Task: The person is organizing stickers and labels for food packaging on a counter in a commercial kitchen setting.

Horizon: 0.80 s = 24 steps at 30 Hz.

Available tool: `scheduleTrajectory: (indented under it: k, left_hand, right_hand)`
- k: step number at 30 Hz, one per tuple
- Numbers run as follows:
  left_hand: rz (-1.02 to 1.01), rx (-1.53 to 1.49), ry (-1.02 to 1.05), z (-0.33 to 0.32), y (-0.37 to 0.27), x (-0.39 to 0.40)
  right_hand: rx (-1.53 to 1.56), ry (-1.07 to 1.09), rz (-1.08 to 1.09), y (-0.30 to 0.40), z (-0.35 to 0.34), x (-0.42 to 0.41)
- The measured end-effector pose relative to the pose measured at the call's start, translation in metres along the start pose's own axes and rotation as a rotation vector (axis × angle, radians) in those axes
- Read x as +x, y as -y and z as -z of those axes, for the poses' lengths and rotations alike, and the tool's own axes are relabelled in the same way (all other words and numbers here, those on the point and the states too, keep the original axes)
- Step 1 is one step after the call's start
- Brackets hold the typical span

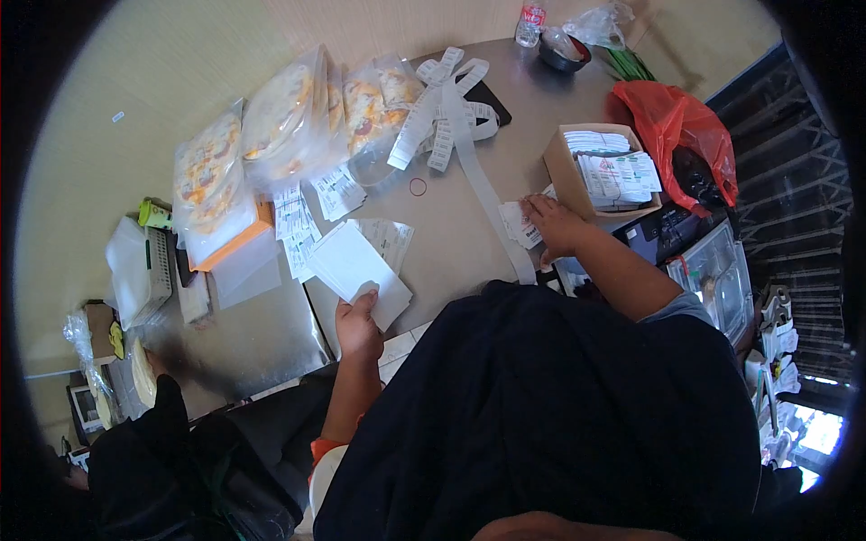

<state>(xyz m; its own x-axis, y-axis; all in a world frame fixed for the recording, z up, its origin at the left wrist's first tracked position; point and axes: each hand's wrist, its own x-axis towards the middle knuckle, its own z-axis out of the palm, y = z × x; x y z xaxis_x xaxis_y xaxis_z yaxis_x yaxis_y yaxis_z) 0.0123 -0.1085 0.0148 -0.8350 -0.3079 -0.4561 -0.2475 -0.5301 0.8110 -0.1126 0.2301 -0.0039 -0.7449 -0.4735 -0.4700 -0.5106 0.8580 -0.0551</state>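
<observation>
My left hand [362,324] grips a stack of blank white cards [362,267], thumb on top, over the steel table near its front edge. Beyond the stack lie printed paper labels [392,242], partly covered by it. At the right, my right hand [555,226] rests with spread fingers on a small pile of printed cards [517,223]; whether it grips any cannot be told. Just past that hand stands a cardboard box [565,162] filled with bundled printed cards. A long strip of labels [473,162] runs from a tangled heap down to the table's front edge beside the pile.
Bagged pizzas [281,115] stand along the wall, some above an orange box [237,240]. A red rubber band [418,187] lies mid-table. A red plastic bag [666,128], a black bowl [565,54] and a bottle [530,24] are at right. A co-worker [196,460] handles flatbread at lower left.
</observation>
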Motion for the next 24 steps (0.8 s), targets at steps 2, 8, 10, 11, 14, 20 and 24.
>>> scheduleTrajectory:
  k: [2,8,10,11,14,20,24]
  left_hand:
    - [0.011,0.008,0.027,0.005,-0.001,-0.001]
    - [0.011,0.064,0.035,0.021,-0.001,-0.005]
    - [0.009,0.057,0.031,0.024,-0.004,-0.007]
    - [0.004,0.047,0.031,0.026,-0.005,-0.008]
    - [0.002,0.049,-0.009,0.026,-0.008,-0.012]
    - [0.037,0.099,0.015,0.018,-0.009,-0.019]
    - [0.013,0.066,0.045,0.021,-0.013,-0.024]
  right_hand:
    - [-0.063,0.044,0.042,0.001,-0.003,-0.007]
    - [-0.079,-0.118,0.062,0.000,-0.029,-0.012]
    - [-0.041,-0.168,0.067,0.000,-0.036,-0.014]
    - [-0.009,-0.220,0.069,0.000,-0.039,-0.015]
    - [0.015,-0.261,0.133,0.000,-0.037,-0.019]
    - [-0.017,-0.435,0.245,-0.005,-0.064,-0.026]
    - [-0.002,-0.526,0.377,-0.019,-0.065,-0.038]
